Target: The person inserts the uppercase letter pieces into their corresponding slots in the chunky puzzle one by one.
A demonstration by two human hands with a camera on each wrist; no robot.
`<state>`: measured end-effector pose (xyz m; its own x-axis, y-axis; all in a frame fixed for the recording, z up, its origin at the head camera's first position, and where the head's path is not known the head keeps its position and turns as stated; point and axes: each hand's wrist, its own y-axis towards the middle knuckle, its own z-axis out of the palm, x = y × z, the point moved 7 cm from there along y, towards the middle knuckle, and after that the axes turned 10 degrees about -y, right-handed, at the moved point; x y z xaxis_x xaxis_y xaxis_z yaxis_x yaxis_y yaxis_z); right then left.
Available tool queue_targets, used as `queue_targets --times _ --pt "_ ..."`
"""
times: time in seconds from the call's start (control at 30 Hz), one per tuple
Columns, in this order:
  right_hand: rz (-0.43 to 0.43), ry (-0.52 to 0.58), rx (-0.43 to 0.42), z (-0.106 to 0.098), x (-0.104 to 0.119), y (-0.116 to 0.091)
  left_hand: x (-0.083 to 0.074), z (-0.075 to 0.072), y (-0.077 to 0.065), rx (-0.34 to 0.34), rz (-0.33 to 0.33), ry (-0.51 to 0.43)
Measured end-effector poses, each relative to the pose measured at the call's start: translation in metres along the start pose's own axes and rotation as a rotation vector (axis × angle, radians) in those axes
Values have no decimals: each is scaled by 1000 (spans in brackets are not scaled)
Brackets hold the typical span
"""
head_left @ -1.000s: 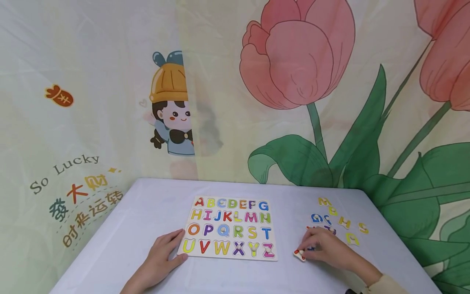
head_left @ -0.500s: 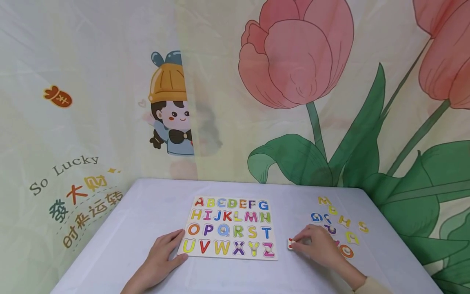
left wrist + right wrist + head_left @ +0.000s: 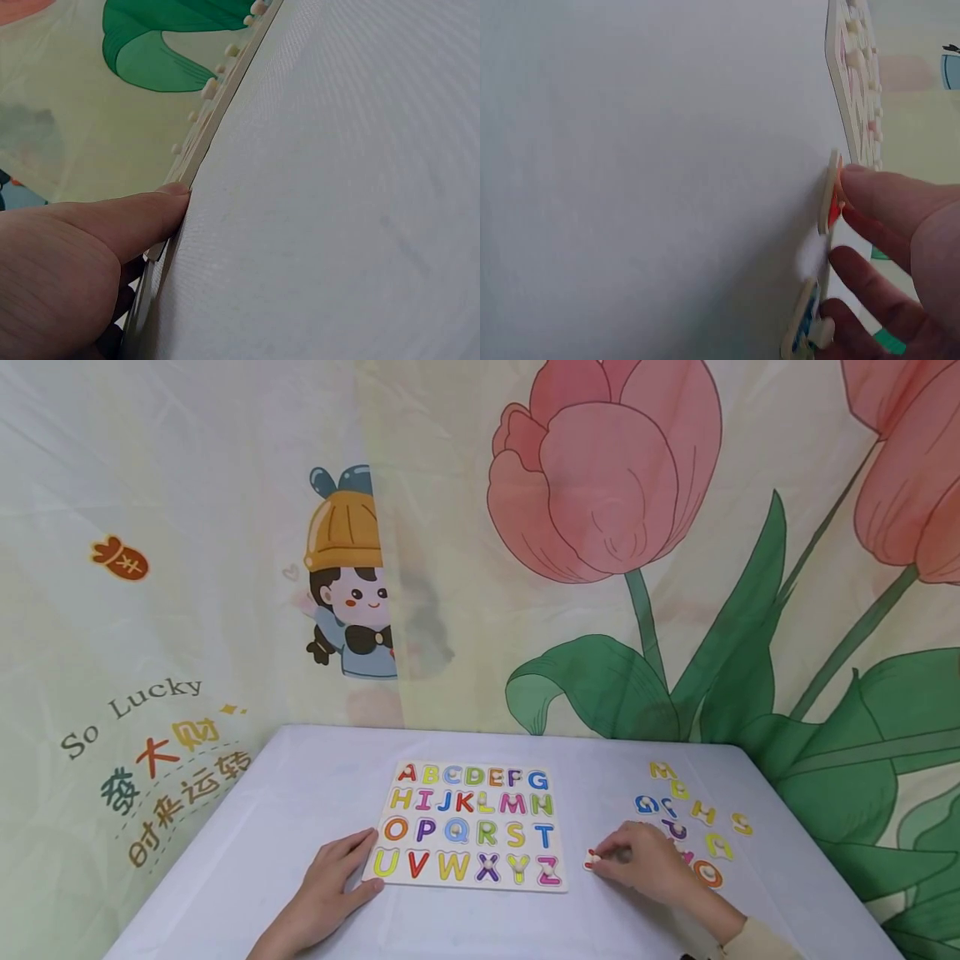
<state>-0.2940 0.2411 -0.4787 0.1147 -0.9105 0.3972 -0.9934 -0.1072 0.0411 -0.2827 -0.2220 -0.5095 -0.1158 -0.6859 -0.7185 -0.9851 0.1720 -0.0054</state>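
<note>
My left hand (image 3: 330, 881) rests at the lower left of an alphabet puzzle board (image 3: 457, 883), its extended fingertips touching the side edge. In the left wrist view the thumb (image 3: 154, 217) presses the board's edge (image 3: 217, 120). My right hand (image 3: 647, 860) is just right of the board, pinching a red letter piece (image 3: 589, 860) between thumb and forefinger. The right wrist view has this piece (image 3: 829, 196) tilted on edge close over the table; its letter is mostly hidden. Below it a blue letter piece (image 3: 804, 319) is near the other fingers.
Loose letter pieces lie behind and right of my right hand, among them a yellow M (image 3: 662, 770), an orange O (image 3: 707, 873) and a yellow S (image 3: 742, 823). The white-covered table (image 3: 315, 777) meets a printed curtain (image 3: 450, 568) at the back.
My right hand has moved a little left toward the board with the red letter piece, uncovering the orange O and a purple piece. My left hand and the board have stayed put.
</note>
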Motion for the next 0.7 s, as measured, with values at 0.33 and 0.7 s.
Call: queue_targets --times 0.33,0.7 --pt "-362 108 239 -15 3 11 -1 0 0 -8 12 9" --pt "-396 151 341 -8 1 28 2 1 0 -12 23 2"
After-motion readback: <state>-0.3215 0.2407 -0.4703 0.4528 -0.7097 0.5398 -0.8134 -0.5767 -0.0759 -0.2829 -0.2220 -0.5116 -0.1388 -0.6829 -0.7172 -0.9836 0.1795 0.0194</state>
